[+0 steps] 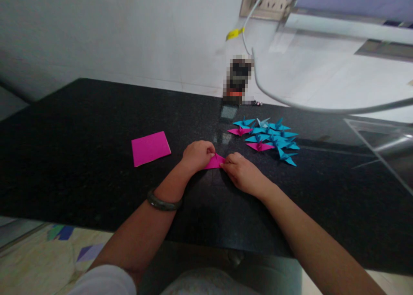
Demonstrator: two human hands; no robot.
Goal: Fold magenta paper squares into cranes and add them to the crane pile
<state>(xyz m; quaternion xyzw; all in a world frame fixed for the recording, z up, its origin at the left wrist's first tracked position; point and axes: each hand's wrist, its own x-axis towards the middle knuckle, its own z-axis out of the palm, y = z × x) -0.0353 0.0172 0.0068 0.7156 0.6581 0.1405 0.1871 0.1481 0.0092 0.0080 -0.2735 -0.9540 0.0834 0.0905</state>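
Note:
A folded pink origami paper (213,162) lies on the black countertop between my hands, and its shape is a low triangle. My left hand (198,154) pinches its left part, with thumb and forefinger near the upper fold. At the right corner, the closed fingers of my right hand (240,169) grip the same paper. Part of the paper is hidden under my fingers. To the left sits a stack of square pink paper (151,149). Beyond my right hand stand several blue paper cranes (274,136), with a pink paper crane (259,146) at their near side.
The black countertop (80,170) meets a white wall (145,37) at the back. A blurred-out upright object (238,78) leans there. A grey cable (300,108) hangs along the wall on the right. A clear-edged panel (380,149) is at far right.

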